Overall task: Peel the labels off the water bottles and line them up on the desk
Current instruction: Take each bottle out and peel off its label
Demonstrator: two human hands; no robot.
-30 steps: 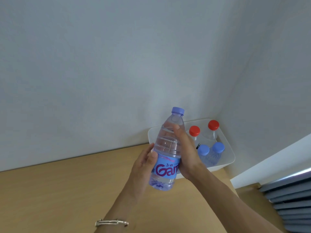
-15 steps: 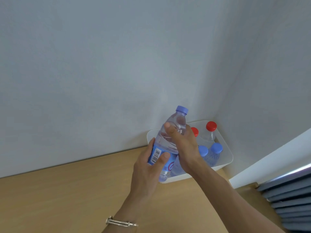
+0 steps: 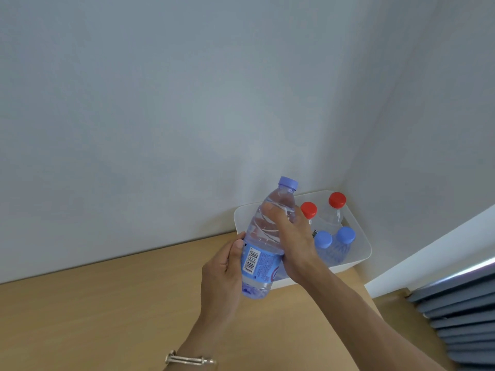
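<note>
I hold a clear water bottle (image 3: pixel 263 236) with a lilac cap and a blue label (image 3: pixel 261 265) above the wooden desk (image 3: pixel 107 311), tilted slightly right. The label's barcode side faces me. My left hand (image 3: pixel 222 277) grips the lower part at the label. My right hand (image 3: pixel 290 236) wraps the upper body from the right. Behind stands a white bin (image 3: pixel 360 253) holding two red-capped bottles (image 3: pixel 336 207) and two blue-capped bottles (image 3: pixel 334 242); their lower parts are hidden.
The bin sits in the desk's back right corner, against grey walls. A white ledge (image 3: pixel 428 253) and grey slatted blinds (image 3: pixel 466 322) lie beyond the desk's right edge. Bare wood stretches to the left. A metal bracelet (image 3: pixel 187 359) circles my left wrist.
The bottle has been turned in my hands, so the barcode side now faces me instead of the brand lettering. It also tilted a little to the right.
</note>
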